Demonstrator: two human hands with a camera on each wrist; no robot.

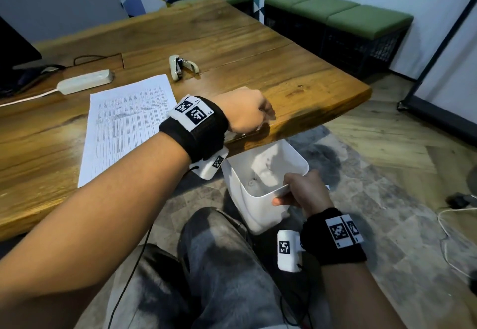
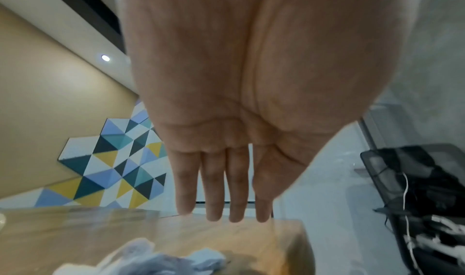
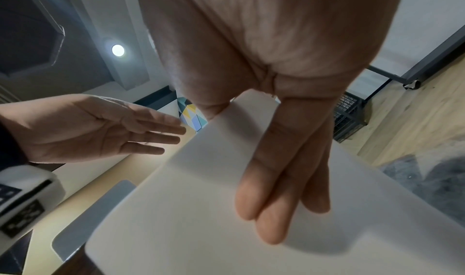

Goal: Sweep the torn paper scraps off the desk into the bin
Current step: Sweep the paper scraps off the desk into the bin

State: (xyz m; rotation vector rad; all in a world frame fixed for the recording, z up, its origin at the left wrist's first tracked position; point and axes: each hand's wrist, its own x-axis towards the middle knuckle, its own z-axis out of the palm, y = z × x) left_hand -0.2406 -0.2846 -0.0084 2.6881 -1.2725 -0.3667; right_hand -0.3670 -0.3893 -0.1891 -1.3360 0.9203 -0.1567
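Observation:
My left hand (image 1: 267, 115) hovers palm down at the near right edge of the wooden desk (image 1: 296, 75), fingers (image 2: 214, 209) straight and together. Crumpled white paper scraps (image 2: 151, 257) lie on the desk just under its wrist; the head view hides them beneath the hand. A white plastic bin (image 1: 247, 199) is held below the desk edge, tilted toward it. My right hand (image 1: 286, 194) grips the bin's near rim, with its fingers (image 3: 276, 209) flat on the outer wall (image 3: 188, 209). Pale crumpled paper (image 1: 267, 174) shows inside the bin.
A printed sheet (image 1: 129, 127) lies on the desk left of my left wrist. A stapler (image 1: 182, 66) and a power strip (image 1: 85, 81) sit farther back. My knees (image 1: 219, 264) are below the bin. Green benches (image 1: 361, 19) and floor cables (image 1: 449, 225) are at right.

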